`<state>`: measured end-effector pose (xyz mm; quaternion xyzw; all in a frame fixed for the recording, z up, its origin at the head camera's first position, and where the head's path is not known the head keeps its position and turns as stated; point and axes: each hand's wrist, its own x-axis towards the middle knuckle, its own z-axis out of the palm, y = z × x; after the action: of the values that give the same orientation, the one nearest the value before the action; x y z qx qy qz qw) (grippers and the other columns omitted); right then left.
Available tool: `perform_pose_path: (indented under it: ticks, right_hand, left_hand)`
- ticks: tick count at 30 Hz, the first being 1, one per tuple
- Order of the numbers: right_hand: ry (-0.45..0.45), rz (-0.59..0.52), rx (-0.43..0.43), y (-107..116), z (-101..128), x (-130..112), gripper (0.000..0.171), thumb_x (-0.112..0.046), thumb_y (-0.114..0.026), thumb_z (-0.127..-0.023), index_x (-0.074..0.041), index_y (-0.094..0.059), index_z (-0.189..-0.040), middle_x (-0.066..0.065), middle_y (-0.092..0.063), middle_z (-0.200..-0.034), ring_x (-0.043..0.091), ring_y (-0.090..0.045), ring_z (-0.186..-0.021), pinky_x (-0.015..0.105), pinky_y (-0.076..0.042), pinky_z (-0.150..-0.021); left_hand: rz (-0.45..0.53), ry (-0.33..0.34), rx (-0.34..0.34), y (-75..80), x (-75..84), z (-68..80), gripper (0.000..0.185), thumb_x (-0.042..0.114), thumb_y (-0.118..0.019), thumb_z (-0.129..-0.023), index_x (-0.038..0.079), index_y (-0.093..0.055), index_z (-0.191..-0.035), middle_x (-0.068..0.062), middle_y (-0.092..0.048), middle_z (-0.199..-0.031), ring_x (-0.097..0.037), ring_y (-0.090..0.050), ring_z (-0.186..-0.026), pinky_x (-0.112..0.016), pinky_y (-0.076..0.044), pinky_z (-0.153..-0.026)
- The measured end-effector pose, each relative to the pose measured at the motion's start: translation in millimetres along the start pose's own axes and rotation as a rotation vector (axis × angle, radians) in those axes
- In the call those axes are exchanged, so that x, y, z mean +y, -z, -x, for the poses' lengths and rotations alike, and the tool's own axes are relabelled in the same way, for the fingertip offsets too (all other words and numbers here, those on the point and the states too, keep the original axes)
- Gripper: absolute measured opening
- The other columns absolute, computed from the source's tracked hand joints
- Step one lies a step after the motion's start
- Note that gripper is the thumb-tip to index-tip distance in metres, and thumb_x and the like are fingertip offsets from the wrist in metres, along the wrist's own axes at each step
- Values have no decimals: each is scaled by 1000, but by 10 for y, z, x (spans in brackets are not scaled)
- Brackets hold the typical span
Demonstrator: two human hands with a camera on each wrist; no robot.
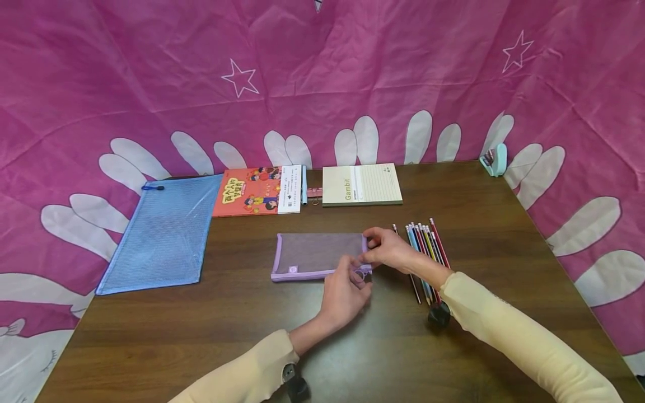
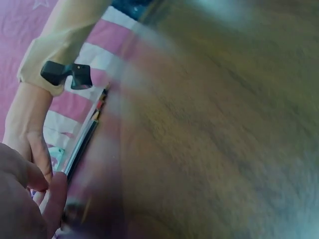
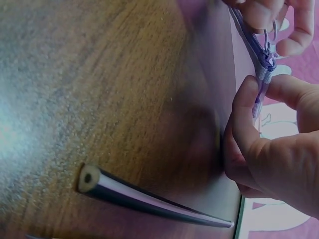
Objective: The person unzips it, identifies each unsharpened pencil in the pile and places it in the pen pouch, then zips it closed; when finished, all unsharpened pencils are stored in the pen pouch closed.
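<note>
A mesh zip pouch (image 1: pixel 322 249) with purple trim lies mid-table. At its right front corner, my left hand (image 1: pixel 344 294) has its fingers at the zipper's metal ring; the right wrist view shows the ring (image 3: pixel 266 37) between the fingers. Just beside it, my right hand (image 1: pixel 390 250) pinches the end of the pouch's zipped edge (image 3: pixel 259 92) between thumb and forefinger. Several pencils (image 1: pixel 427 246) lie to the right, partly under the right forearm. One dark striped pencil (image 3: pixel 149 201) shows close up in the right wrist view.
At the left lies a blue zip folder (image 1: pixel 163 235). Along the back are a red book (image 1: pixel 247 191), a light blue pen (image 1: pixel 304 184), a pink item (image 1: pixel 314 192) and a cream notebook (image 1: pixel 363 184). A turquoise object (image 1: pixel 496 159) stands in the far right corner.
</note>
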<state>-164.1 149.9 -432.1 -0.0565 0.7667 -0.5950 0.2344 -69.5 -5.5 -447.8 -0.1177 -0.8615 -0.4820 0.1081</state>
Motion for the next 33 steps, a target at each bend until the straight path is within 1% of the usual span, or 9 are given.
perform_pose_path:
  ticks: [2,4,11,14,18,21,25,29,33]
  right_hand:
    - [-4,-3,2,-2,6,-3,69,8,-73,-78,19,-39,-137,23,-50,-102,23,-55,-84,33,-58,-69]
    - [-2,-12,1,-8,12,-3,69,8,-73,-78,19,-38,-137,23,-50,-102,23,-56,-83,33,-58,-70]
    - [-42,-62,2,-33,73,11,70,6,-71,-81,15,-35,-141,24,-45,-109,25,-55,-87,34,-58,-71]
    - [-59,-101,8,-53,96,26,71,7,-69,-82,13,-33,-143,25,-43,-112,27,-55,-88,35,-59,-71]
    - [-62,-136,2,-90,119,45,73,9,-65,-83,13,-29,-146,26,-42,-114,27,-57,-87,37,-59,-72]
    - [-45,-139,-8,-98,129,47,72,10,-64,-83,14,-28,-146,29,-44,-114,27,-59,-86,37,-58,-73]
    - [-28,-134,-12,-89,131,39,73,10,-65,-83,15,-29,-145,30,-45,-115,26,-59,-85,36,-58,-73]
    - [-30,-126,-14,-89,130,32,73,10,-65,-82,16,-29,-145,30,-45,-116,25,-59,-85,33,-58,-72]
    - [-35,-129,-26,-75,132,30,73,12,-65,-82,17,-28,-145,31,-45,-117,26,-59,-85,33,-58,-73]
  left_hand:
    - [-70,-97,36,0,-41,-1,34,-3,-78,-70,4,-57,-96,2,-63,-65,-6,-59,-54,-26,-50,-56]
    - [-107,-172,68,2,-75,-2,30,-5,-76,-68,3,-60,-93,0,-63,-67,-10,-59,-57,-27,-49,-55]
    - [-134,-327,68,39,-157,-25,22,-7,-75,-72,2,-64,-88,-2,-64,-72,-10,-62,-62,-18,-50,-56]
    - [-131,-358,60,52,-184,-36,20,-8,-75,-73,2,-66,-89,-2,-63,-72,-11,-61,-63,-18,-50,-56]
    - [-112,-362,47,61,-216,-32,20,-8,-74,-74,2,-68,-91,-3,-64,-73,-11,-62,-64,-17,-50,-57]
    - [-138,-388,55,71,-233,-28,21,-6,-75,-74,1,-69,-93,-4,-64,-74,-11,-62,-64,-18,-51,-57]
    - [-251,-470,66,100,-245,-48,22,-2,-78,-73,2,-71,-93,-5,-63,-75,-14,-62,-61,-23,-53,-55]
    - [-376,-558,54,153,-252,-89,17,4,-80,-71,3,-70,-85,-6,-60,-72,-15,-59,-55,-29,-52,-50]
    - [-419,-591,27,219,-274,-117,17,8,-81,-71,4,-70,-82,-5,-59,-70,-14,-55,-52,-30,-50,-47]
